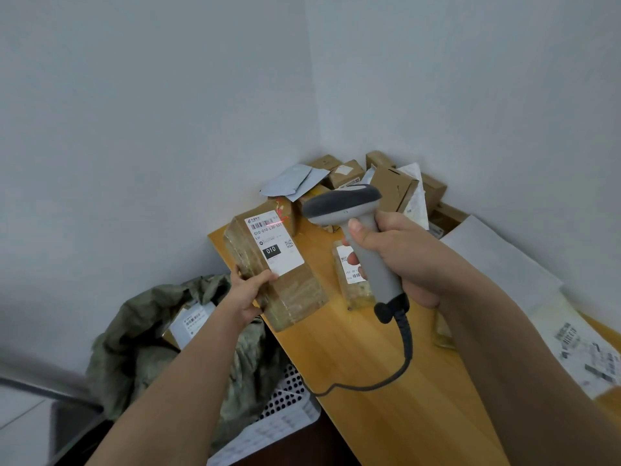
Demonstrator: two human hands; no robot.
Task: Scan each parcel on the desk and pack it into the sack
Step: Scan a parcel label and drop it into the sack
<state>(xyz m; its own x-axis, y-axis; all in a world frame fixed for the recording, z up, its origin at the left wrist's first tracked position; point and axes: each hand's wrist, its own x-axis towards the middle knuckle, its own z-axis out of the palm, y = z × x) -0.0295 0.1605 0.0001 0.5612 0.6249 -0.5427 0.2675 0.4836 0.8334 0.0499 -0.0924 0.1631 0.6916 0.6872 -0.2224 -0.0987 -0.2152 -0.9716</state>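
Observation:
My left hand [247, 290] grips a long brown taped parcel [289, 290] by its left side, held above the desk's left edge with its white shipping label [274, 245] facing up. My right hand [395, 253] grips the grey handle of a corded barcode scanner [342, 205]. The scanner's head points left at the label, and a red scan line falls across the barcode at the label's top. The green sack [141, 334] stands open below the desk on the left, with a labelled parcel [191, 322] inside it.
A small taped parcel [353, 280] lies on the wooden desk [363, 358] under the scanner. Several cardboard boxes [393, 186] and grey mailer bags [292, 179] are piled in the far corner. White mailers [544, 307] lie at the right. A perforated white basket [285, 401] stands beside the sack.

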